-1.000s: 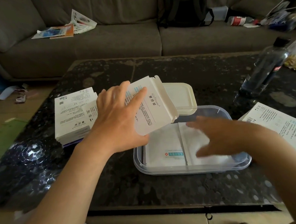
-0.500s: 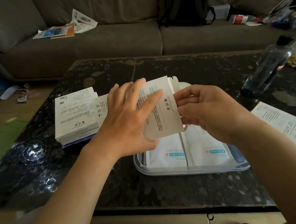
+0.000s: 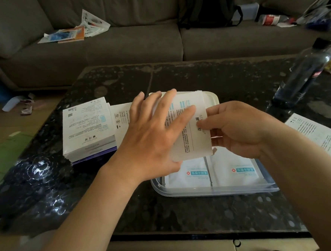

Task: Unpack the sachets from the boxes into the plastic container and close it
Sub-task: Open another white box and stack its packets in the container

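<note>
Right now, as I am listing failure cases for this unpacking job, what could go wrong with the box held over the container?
The left hand and right hand hold the box above the open plastic container; contents pulled from its end could slip past the rim onto the table. Two sachets already cover the floor, so more may pile unevenly and keep the lid from closing.

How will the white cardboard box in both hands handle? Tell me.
Probably light: the left hand and right hand hold the white cardboard box aloft in a loose grip. Its thin card likely flexes if squeezed.
</note>
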The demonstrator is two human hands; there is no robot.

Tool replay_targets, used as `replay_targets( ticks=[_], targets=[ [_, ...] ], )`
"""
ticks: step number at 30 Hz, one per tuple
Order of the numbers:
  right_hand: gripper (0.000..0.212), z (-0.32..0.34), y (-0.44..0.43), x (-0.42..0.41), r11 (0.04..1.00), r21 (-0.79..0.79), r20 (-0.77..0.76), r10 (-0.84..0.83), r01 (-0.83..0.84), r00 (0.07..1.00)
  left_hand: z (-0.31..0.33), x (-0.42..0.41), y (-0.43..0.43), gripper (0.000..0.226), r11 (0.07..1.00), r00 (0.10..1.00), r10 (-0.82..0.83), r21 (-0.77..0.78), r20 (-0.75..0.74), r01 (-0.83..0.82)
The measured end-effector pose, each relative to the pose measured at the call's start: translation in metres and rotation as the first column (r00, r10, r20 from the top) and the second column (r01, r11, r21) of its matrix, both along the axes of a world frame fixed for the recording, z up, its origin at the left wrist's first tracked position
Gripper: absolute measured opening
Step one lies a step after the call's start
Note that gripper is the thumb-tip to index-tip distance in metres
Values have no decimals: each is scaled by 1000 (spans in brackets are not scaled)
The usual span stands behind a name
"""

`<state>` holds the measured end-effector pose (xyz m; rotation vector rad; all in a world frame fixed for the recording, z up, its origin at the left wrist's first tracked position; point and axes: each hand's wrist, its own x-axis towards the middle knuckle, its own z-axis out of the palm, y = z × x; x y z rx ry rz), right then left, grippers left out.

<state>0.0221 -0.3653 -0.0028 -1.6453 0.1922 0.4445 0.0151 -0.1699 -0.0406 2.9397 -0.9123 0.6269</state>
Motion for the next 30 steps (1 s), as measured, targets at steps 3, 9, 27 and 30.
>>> replay_targets(
  ticks=[3, 9, 27, 30],
  targets=[
    [12, -3, 1, 2, 999, -39, 19, -21, 21, 1000, 0, 1, -1, 114, 1000, 1000, 3, 5, 4, -3],
    [21, -4, -5, 3, 995, 88, 10, -38, 37, 999, 0, 3, 5, 115, 999, 1000, -7, -35, -13, 6],
    [24, -2, -48, 9, 958, 126, 211, -279, 257, 937, 3, 20, 50, 109, 969, 981, 190, -155, -41, -194],
    [18, -1, -54, 8, 947, 32, 307, -314, 320, 898, 1, 22, 56, 112, 960, 971, 231, -150, -63, -238]
  ],
)
